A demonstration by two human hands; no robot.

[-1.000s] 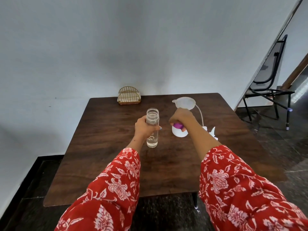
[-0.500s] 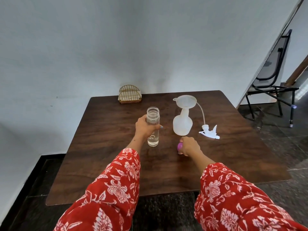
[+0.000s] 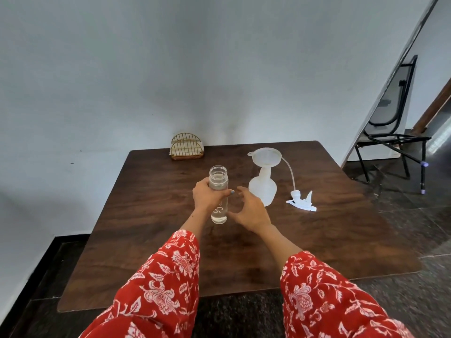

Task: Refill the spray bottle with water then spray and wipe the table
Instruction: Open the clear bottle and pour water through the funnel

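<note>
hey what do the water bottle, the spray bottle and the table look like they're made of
Water bottle, held by the left hand: clear, glossy, glass or hard plastic; the water shows through it. Spray bottle: milky, matte, translucent plastic by the look, like the funnel in its neck. Table: dark brown wood or wood-look laminate, visible grain, slight sheen.

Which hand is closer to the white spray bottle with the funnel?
Right. The right hand hovers just beside the spray bottle; the left hand is farther left.
</note>
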